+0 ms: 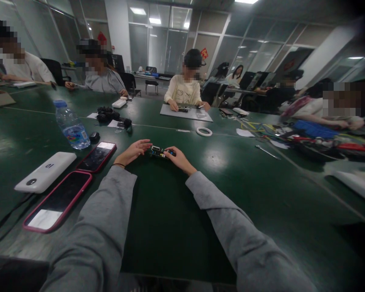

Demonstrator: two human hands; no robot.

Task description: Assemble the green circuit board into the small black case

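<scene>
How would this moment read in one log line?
right hand: holding circuit board by its right end | left hand: open near board's left end | green table: plastic bottle at left

Dim room, a white ceiling light (pixel 246 1) overhead, more lights glowing in the glass panels (pixel 159 46). Pale glare spots the dark green table (pixel 214 160). Detail blurs on the circuit board (pixel 158 153) at my right hand (pixel 179 159); wide-angle distortion stretches my grey sleeves (pixel 94 219); the upper right corner is black.

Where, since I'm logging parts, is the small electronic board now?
In the head view, the small electronic board is just left of centre, over the green table, between the left hand and the right hand.
</scene>
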